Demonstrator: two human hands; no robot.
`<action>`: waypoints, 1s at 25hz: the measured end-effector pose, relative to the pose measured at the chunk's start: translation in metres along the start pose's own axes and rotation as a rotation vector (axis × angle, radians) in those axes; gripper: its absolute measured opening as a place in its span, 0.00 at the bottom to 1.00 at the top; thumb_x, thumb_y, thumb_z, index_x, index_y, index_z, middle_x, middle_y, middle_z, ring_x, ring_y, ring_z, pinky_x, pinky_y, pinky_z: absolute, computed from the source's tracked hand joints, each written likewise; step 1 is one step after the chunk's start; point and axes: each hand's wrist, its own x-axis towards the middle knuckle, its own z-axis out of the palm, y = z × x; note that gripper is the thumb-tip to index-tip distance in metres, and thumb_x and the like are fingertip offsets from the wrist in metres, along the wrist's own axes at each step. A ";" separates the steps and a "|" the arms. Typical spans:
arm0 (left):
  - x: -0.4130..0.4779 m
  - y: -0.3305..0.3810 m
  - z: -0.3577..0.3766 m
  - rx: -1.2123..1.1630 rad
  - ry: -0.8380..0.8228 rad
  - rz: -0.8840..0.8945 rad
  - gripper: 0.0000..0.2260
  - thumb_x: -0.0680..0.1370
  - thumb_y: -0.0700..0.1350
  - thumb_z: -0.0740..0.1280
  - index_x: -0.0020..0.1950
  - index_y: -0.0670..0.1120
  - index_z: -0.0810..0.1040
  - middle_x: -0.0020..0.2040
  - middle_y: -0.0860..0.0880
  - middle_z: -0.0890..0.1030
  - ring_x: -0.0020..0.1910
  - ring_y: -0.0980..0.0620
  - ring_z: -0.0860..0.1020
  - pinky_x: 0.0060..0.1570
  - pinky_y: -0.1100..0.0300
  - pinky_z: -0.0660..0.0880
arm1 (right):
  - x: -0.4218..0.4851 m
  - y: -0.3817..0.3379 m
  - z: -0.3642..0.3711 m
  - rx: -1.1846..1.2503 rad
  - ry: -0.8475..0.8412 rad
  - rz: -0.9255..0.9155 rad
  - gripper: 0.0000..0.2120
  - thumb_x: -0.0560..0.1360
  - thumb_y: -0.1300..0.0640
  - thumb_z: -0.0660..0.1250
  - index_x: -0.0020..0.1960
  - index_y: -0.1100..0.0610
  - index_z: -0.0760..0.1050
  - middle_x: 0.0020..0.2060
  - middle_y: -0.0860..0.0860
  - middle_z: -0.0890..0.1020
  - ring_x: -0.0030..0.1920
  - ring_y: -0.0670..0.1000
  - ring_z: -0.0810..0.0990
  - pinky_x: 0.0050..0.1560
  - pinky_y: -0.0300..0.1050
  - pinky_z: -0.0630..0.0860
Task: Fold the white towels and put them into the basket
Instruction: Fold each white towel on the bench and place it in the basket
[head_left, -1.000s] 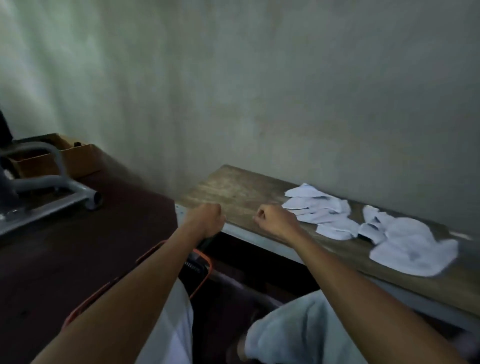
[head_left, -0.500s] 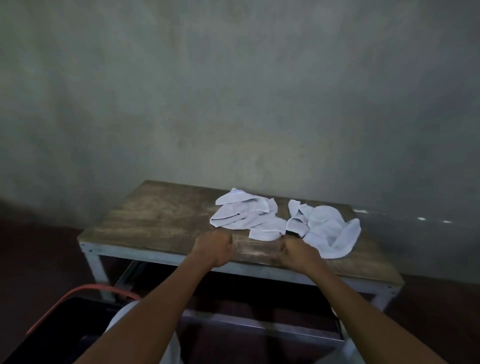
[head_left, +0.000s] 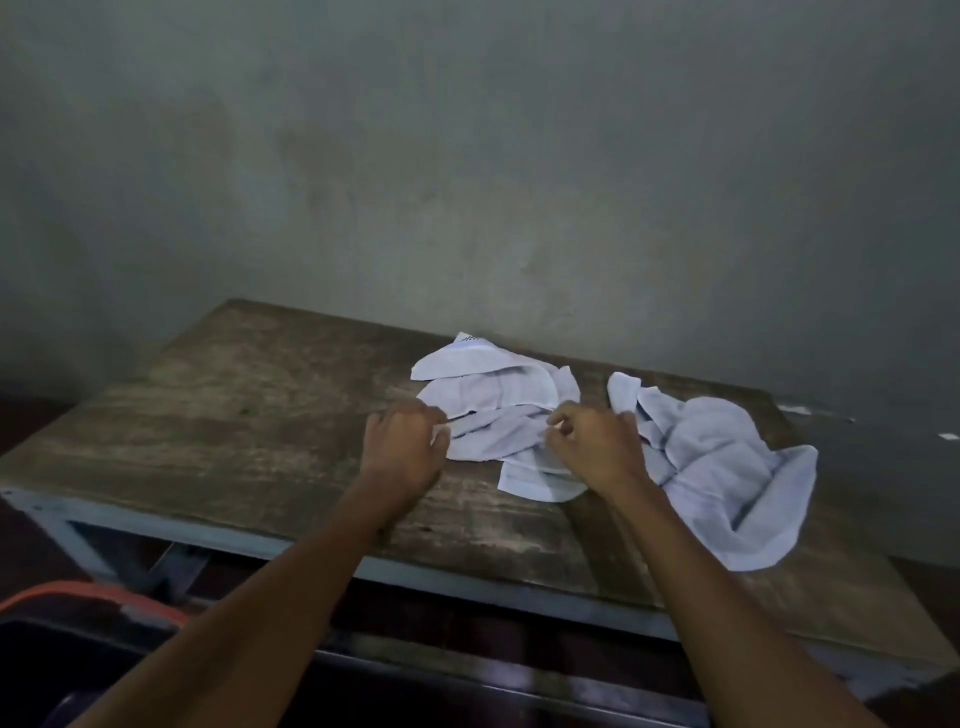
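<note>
Dim in here, with a flat grey-green light and no lamp in view. The towels (head_left: 727, 467) are the brightest patch, a touch bluish, their folds soft rather than crisp. The wall (head_left: 467, 156) darkens toward the far left corner. Beneath the table (head_left: 234, 415) it goes almost black. Near left, the basket (head_left: 104, 592) shows an orange rim, smeared and out of focus. There's only a faint shadow under the left hand (head_left: 402, 457). The table's edges bow with the wide lens, and there's grain all over.
</note>
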 end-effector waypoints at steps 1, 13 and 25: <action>0.008 -0.007 0.007 -0.018 -0.006 -0.021 0.13 0.77 0.51 0.61 0.59 0.51 0.78 0.58 0.48 0.79 0.58 0.46 0.76 0.57 0.52 0.67 | 0.014 -0.001 0.006 -0.053 0.011 -0.042 0.11 0.76 0.50 0.62 0.56 0.49 0.78 0.53 0.49 0.83 0.54 0.52 0.78 0.59 0.49 0.66; 0.032 -0.019 0.039 -0.032 0.080 -0.100 0.06 0.75 0.50 0.63 0.44 0.50 0.77 0.44 0.51 0.79 0.50 0.48 0.74 0.46 0.56 0.61 | 0.072 0.005 0.041 -0.241 -0.072 -0.013 0.12 0.77 0.56 0.61 0.57 0.48 0.78 0.55 0.54 0.76 0.55 0.56 0.76 0.56 0.49 0.72; 0.039 0.028 0.027 -0.494 0.052 0.084 0.11 0.71 0.52 0.61 0.33 0.48 0.75 0.29 0.53 0.77 0.30 0.58 0.72 0.34 0.59 0.70 | 0.075 0.011 -0.004 0.760 -0.192 0.032 0.11 0.74 0.64 0.67 0.43 0.48 0.81 0.41 0.47 0.83 0.42 0.47 0.81 0.44 0.39 0.74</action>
